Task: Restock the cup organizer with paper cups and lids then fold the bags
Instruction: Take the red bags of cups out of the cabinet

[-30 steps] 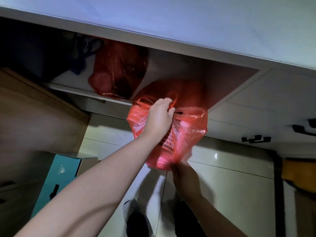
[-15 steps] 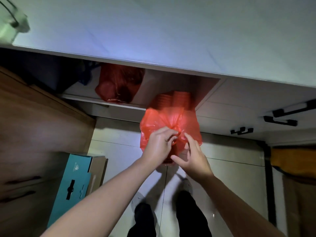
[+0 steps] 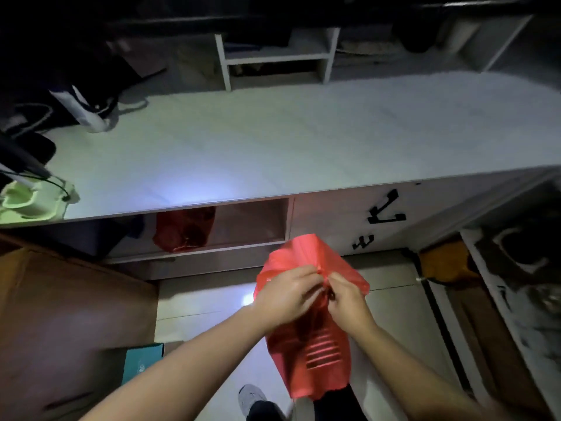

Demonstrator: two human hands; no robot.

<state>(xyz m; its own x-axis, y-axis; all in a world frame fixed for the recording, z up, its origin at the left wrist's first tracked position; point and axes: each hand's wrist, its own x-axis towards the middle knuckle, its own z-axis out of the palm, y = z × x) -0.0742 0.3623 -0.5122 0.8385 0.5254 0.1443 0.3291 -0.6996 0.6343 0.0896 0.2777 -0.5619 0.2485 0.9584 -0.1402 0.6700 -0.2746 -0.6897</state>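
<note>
I hold a red plastic bag [image 3: 309,357] in the air in front of the counter, and ribbed shapes show through its thin wall. My left hand [image 3: 287,294] and my right hand [image 3: 347,302] both pinch the bag's gathered top at its knot, fingertips almost touching. A second red bag [image 3: 183,227] lies on the open shelf under the counter. A white shelf organizer [image 3: 274,57] stands at the back of the counter; its contents are too dark to make out.
The white counter [image 3: 273,147] runs across the view. A pale green holder [image 3: 33,199] sits at its left edge, dark items at far left. A wooden cabinet [image 3: 69,314] and a teal box [image 3: 142,361] stand left; black drawer handles [image 3: 385,212] right.
The bag has come out of the shelf space and up toward me. My right hand left the bag's bottom and joined the left at the knot. The view rose to show the countertop.
</note>
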